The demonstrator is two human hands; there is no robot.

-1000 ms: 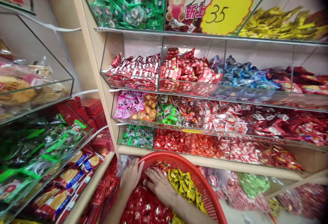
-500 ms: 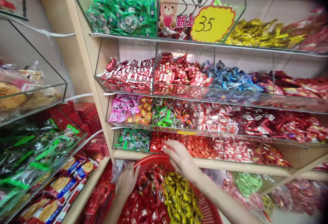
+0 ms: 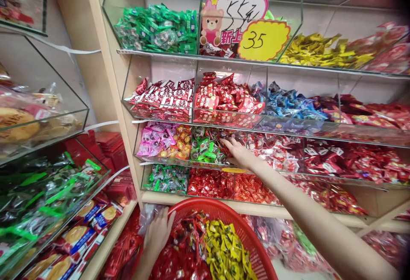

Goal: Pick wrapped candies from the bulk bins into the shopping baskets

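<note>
My left hand (image 3: 157,228) grips the left rim of a red plastic basket (image 3: 224,206), its thumb on the inner side. Inside the basket lie red-wrapped candies (image 3: 181,250) on the left and yellow-wrapped candies (image 3: 226,248) on the right. My right hand (image 3: 238,154) is stretched out over a shelf bin, its fingers apart and nothing visible in them. Just left of its fingertips are green-and-dark wrapped candies (image 3: 205,148). Whether the fingertips touch any candy I cannot tell.
Clear-walled bins fill the shelves, holding pink packets (image 3: 152,139), red packets (image 3: 208,96) and blue ones (image 3: 288,105). A yellow price tag (image 3: 264,40) hangs above. At left, another shelf holds green-trimmed packets (image 3: 48,190); bagged goods (image 3: 269,235) lie below, right of the basket.
My right hand has moved up and forward from above the basket's far rim to the bin of green-and-dark candies. My left hand stays on the rim. The view has shifted slightly.
</note>
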